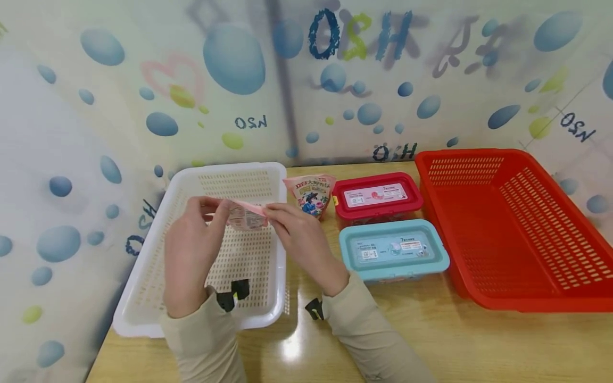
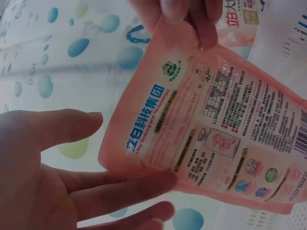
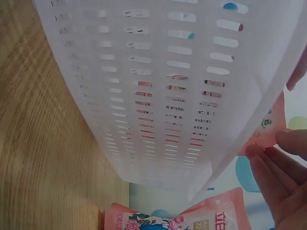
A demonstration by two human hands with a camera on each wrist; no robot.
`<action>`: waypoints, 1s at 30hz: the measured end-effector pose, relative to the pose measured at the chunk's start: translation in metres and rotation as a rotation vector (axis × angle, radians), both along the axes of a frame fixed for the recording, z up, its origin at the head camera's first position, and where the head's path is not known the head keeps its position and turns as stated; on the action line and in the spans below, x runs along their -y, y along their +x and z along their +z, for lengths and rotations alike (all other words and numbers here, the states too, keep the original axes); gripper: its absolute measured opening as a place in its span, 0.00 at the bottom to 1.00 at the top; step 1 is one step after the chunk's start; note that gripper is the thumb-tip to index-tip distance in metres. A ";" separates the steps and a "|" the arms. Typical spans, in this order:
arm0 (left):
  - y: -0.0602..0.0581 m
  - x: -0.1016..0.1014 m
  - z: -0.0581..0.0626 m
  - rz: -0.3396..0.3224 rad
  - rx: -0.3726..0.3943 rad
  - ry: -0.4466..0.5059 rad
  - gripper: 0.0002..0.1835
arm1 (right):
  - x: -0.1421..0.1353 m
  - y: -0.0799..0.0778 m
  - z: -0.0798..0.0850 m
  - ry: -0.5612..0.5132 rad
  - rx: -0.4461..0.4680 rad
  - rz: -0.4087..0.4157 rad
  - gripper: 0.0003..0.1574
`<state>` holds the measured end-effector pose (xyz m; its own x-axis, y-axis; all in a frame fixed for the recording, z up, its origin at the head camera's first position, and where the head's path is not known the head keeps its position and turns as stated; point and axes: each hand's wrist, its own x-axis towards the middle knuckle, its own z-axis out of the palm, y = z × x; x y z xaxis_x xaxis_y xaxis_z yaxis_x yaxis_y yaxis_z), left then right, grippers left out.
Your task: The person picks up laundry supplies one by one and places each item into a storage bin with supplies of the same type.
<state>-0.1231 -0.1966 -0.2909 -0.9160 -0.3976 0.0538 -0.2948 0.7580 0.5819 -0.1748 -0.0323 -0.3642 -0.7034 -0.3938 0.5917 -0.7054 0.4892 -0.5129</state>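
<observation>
A pink Liby pouch is held up over the white basket, its printed back facing the left wrist view. My right hand pinches one top corner of it between thumb and fingers. At the other corner is my left hand. In the left wrist view its thumb stands apart from the pouch, while its extended fingers touch the lower edge. Through the slots of the basket wall, the right wrist view shows parts of the pouch. A second pink pouch stands upright on the table, right of the white basket.
A box with a red lid and another with a light blue lid sit one before the other on the wooden table. Right of them stands a large red basket. A patterned wall covering rises behind the table.
</observation>
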 end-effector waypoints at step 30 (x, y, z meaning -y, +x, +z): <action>-0.002 0.004 -0.002 -0.063 0.169 -0.004 0.41 | 0.007 -0.001 -0.011 0.065 0.002 -0.009 0.16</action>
